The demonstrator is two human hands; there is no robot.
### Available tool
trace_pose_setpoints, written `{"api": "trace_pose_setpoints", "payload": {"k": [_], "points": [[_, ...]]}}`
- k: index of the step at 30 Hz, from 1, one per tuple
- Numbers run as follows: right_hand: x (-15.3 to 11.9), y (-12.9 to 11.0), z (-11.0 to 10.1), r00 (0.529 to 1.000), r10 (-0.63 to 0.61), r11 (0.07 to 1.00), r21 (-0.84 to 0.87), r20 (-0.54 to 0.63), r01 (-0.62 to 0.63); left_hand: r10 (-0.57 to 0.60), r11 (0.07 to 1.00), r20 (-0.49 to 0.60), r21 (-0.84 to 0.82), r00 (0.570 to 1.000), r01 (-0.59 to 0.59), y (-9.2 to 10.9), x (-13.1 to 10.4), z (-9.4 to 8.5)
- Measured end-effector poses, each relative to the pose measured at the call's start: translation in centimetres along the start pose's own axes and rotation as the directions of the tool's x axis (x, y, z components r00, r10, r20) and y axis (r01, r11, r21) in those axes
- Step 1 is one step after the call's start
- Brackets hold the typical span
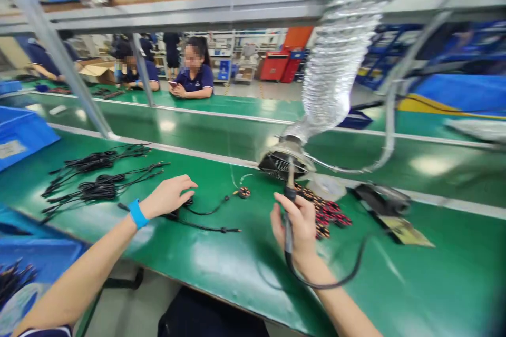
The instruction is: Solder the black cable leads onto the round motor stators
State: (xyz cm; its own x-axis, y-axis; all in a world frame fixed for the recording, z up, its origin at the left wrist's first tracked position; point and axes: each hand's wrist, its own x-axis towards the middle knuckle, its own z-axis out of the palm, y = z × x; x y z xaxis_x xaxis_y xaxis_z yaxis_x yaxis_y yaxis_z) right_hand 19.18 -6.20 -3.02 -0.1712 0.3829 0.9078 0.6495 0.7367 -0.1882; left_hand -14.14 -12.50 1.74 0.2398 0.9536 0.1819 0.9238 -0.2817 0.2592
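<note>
Lying at the left of the desk [221,268], two bundles of black cables [97,188] looked light and limp, best lifted by their thick folded middles so that the loose ends did not snag. Next came the left hand [168,197], released, its fingers loosely bent with nothing seen between them, above a separate black cable [209,229]; whether its underside touched that cable could not be told. The cable seemed flexible but springy, likely to hold its bends, and its jacket offered a safer hold than the thin ends. Farther right, a small round part [244,192] lay flat near the end of a lead; whether the two were joined was unclear. It was probably light, stiff and easily damaged, best pinched by its outer rim.

Beyond it, the right hand [296,226] was wrapped around a soldering iron [290,197], tip upward in front of the fume hood [272,163]. The iron was probably rigid and not heavy, with a slight drag from its bendy cord; the dark handle was the place to grasp, well clear of the metal tip, likely hot. Behind the hand lay a pile of red, orange and black rings [334,215], likely apt to slide apart if pushed.
</note>
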Motion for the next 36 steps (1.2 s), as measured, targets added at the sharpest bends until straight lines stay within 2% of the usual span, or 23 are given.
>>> {"api": "trace_pose_setpoints", "payload": {"k": [4,8,12,16,21,26,29,36], "points": [[-0.8,0.9,-2.2,0.999,0.030,0.998,-0.048,0.025,-0.029,0.063,0.976,-0.041,-0.208,0.997,-0.070,2.9,7.0,3.7],[-3.1,2.2,-4.2,0.985,0.159,0.985,-0.081,0.069,-0.153,-0.012,0.981,-0.086,-0.195,0.996,-0.005,4.3,13.7,7.4],[-5.1,3.3,-5.8,0.952,0.271,0.960,-0.104,0.143,-0.258,-0.100,0.981,-0.073,-0.174,0.992,0.086,5.0,17.6,10.0],[-5.9,3.9,-6.5,0.913,0.335,0.942,-0.091,0.235,-0.322,-0.099,0.978,-0.029,-0.189,0.995,0.091,4.9,18.6,10.5],[-5.8,3.6,-5.9,0.913,0.292,0.956,-0.067,0.284,-0.285,-0.089,0.971,-0.018,-0.225,0.996,0.082,4.6,18.2,10.2],[-5.6,2.9,-5.2,0.895,0.279,0.960,-0.114,0.347,-0.255,-0.160,0.954,0.009,-0.256,0.987,0.157,4.9,18.9,11.5],[-5.9,2.7,-5.6,0.878,0.303,0.953,-0.107,0.369,-0.284,-0.177,0.953,0.020,-0.248,0.984,0.176,4.7,19.7,12.1],[-6.3,2.2,-5.8,0.862,0.284,0.943,0.042,0.420,-0.331,-0.149,0.959,0.080,-0.231,0.986,0.164,4.4,19.9,10.7]]}}
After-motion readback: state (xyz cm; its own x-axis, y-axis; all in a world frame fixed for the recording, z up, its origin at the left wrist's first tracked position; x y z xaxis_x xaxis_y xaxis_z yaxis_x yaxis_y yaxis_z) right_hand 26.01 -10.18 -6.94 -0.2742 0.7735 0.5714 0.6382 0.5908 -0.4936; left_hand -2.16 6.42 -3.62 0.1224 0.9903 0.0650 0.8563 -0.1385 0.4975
